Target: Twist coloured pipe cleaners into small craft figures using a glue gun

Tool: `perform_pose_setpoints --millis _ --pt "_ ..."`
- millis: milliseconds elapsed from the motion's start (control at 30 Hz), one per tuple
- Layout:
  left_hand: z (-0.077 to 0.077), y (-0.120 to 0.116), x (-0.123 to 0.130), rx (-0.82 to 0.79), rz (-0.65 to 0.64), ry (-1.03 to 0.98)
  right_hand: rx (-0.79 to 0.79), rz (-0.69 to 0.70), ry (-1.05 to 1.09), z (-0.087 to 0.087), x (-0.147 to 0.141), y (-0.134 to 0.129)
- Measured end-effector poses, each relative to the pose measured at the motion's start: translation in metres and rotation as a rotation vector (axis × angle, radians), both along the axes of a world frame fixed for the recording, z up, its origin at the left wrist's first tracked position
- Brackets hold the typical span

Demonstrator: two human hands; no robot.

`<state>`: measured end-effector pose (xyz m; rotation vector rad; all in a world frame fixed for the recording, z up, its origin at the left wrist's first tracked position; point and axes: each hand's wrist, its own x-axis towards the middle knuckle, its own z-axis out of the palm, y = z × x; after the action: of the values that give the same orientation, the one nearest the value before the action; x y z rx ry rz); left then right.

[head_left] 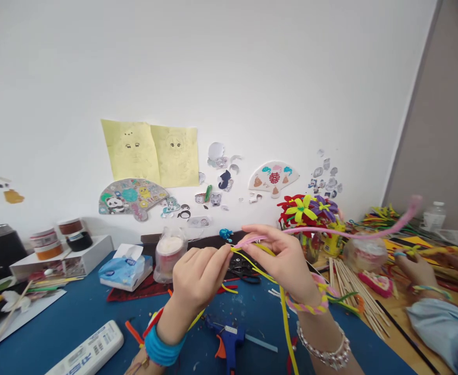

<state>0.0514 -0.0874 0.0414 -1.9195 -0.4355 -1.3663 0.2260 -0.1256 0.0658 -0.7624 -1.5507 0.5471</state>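
Observation:
My left hand (199, 273) is closed, pinching the ends of several yellow pipe cleaners (285, 317) and a pink pipe cleaner (342, 233) where they meet. My right hand (281, 258) is closed on the pink pipe cleaner close to that joint, thumb and fingers round it. The pink free end sweeps out to the right and curls upward. Yellow strands hang below my hands toward the table. Under them lies a blue glue gun (232, 341) with an orange trigger and a clear glue stick. Black scissors (244, 268) lie behind my hands, partly hidden.
At right, a co-worker's hand (418, 268) holds yellow pipe cleaners. Bamboo sticks (359, 297) and a vase of pipe-cleaner flowers (302, 208) stand nearer. On the left are a tissue pack (125, 268), a white box (91, 351) and paint jars (74, 234).

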Motion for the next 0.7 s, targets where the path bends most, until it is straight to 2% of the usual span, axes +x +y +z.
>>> perform_pose_setpoints --millis 267,567,700 --pt "-0.006 0.007 -0.001 0.103 -0.028 -0.029 -0.032 0.059 0.028 0.002 0.003 0.002" --pt "-0.003 0.000 0.002 -0.028 -0.125 -0.106 0.055 0.070 0.010 -0.001 -0.001 0.002" --pt "-0.005 -0.003 0.004 -0.057 -0.188 -0.161 0.160 0.036 -0.013 -0.003 -0.004 -0.002"
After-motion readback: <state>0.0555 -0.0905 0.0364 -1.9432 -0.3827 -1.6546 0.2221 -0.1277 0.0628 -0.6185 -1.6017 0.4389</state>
